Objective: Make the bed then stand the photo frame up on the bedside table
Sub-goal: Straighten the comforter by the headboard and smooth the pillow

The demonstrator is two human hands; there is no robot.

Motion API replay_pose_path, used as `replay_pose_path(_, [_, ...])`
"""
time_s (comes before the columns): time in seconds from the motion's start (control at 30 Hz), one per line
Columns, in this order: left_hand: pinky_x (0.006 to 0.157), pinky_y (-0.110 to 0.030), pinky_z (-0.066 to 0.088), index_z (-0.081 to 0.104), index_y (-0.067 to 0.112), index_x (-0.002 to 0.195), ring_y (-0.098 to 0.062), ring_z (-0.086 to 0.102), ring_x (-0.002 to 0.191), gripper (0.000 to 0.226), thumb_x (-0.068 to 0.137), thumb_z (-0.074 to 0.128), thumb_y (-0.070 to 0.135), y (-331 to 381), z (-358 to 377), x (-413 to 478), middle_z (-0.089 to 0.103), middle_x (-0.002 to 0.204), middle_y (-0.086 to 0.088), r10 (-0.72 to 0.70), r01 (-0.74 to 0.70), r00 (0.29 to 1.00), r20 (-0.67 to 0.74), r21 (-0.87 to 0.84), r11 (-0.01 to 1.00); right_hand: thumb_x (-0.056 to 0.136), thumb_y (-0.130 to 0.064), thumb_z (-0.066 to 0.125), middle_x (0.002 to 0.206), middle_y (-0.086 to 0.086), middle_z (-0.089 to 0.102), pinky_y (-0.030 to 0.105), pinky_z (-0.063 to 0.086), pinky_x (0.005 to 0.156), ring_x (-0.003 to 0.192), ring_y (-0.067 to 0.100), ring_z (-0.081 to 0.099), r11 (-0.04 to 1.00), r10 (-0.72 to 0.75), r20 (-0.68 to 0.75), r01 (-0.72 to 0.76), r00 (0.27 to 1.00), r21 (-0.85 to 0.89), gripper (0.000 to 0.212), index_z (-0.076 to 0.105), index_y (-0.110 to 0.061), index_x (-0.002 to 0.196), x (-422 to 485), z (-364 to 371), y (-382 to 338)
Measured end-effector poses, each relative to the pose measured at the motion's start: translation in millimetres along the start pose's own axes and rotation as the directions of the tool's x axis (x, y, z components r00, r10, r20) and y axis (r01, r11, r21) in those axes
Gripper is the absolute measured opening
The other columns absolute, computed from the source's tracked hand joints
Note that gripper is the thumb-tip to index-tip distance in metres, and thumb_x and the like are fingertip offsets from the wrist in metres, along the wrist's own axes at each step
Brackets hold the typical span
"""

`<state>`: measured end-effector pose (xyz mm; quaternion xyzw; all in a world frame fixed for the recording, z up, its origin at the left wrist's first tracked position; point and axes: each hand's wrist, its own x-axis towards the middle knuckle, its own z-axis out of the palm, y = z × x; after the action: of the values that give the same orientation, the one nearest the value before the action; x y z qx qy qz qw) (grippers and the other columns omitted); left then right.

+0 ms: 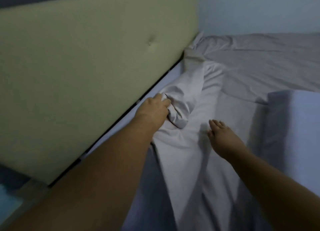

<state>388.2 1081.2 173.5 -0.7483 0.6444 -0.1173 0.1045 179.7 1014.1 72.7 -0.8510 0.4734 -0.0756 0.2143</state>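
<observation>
A pale grey sheet point(190, 144) lies rumpled across the mattress point(294, 126), bunched in a ridge running from near me up to the head of the bed. My left hand point(152, 109) is closed on a bunched fold of that sheet close to the headboard. Flat and with fingers spread, my right hand point(221, 137) rests on the sheet to the right of the ridge. Further back the sheet lies flatter and creased towards the wall. No photo frame or bedside table top is clearly visible.
A padded beige headboard point(86, 74) with a button tuft fills the left side. A dark gap runs between it and the mattress. A pale blue wall point(259, 9) stands behind the bed. Something light blue point(8, 201) shows at the lower left corner.
</observation>
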Motion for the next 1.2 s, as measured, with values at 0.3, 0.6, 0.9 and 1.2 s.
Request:
replay_pose_path(0.3, [0.089, -0.040, 0.047, 0.058, 0.016, 0.124, -0.039, 0.057, 0.105, 0.032, 0.096, 0.048, 0.028, -225.5, 131.0, -114.4, 0.052, 0.119, -0.020, -0.365, 0.398, 0.917, 0.160, -0.296, 0.868, 0.101, -0.035, 0.028, 0.158, 0.009, 0.017, 0.036, 0.013, 0.120, 0.146, 0.024, 0.016, 0.989, -0.150, 0.083, 0.150, 0.985, 0.005, 0.054, 0.019, -0.013, 0.149, 51.9, 155.9, -184.2])
replay_pose_path(0.6, [0.090, -0.040, 0.049, 0.061, 0.016, 0.121, -0.034, 0.057, 0.110, 0.060, 0.084, 0.031, 0.052, -220.7, 293.5, -197.2, 0.055, 0.128, -0.016, -0.289, 0.408, 0.898, 0.330, -0.387, 0.827, 0.093, -0.047, 0.009, 0.157, 0.004, 0.022, 0.038, 0.006, 0.118, 0.146, 0.022, 0.016, 0.900, -0.318, 0.160, 0.351, 0.934, -0.258, 0.064, 0.022, -0.017, 0.149, 51.5, 283.5, -221.9])
replay_pose_path(0.9, [0.088, -0.053, 0.048, 0.059, 0.039, 0.122, -0.036, 0.054, 0.117, 0.051, 0.073, 0.048, 0.028, -227.1, 289.9, -161.9, 0.055, 0.138, -0.005, 0.173, -0.156, 0.977, 0.124, -0.134, 0.979, 0.091, -0.037, 0.028, 0.133, 0.016, 0.057, 0.046, 0.034, 0.108, 0.126, 0.032, 0.052, 0.890, -0.345, 0.015, 0.332, 0.938, -0.311, 0.058, 0.055, -0.003, 0.129, 53.5, 293.5, -223.7])
replay_pose_path(1.2, [0.098, -0.042, 0.044, 0.040, 0.008, 0.138, -0.038, 0.049, 0.124, 0.054, 0.092, 0.050, 0.035, -260.8, 294.6, -180.1, 0.043, 0.140, -0.023, -0.565, 0.760, 0.603, 0.564, -0.189, 0.622, 0.091, -0.037, 0.029, 0.132, 0.016, 0.058, 0.048, 0.034, 0.108, 0.125, 0.032, 0.053, 0.899, -0.306, 0.001, 0.289, 0.952, -0.329, 0.057, 0.055, -0.003, 0.129, 52.0, 294.6, -229.8])
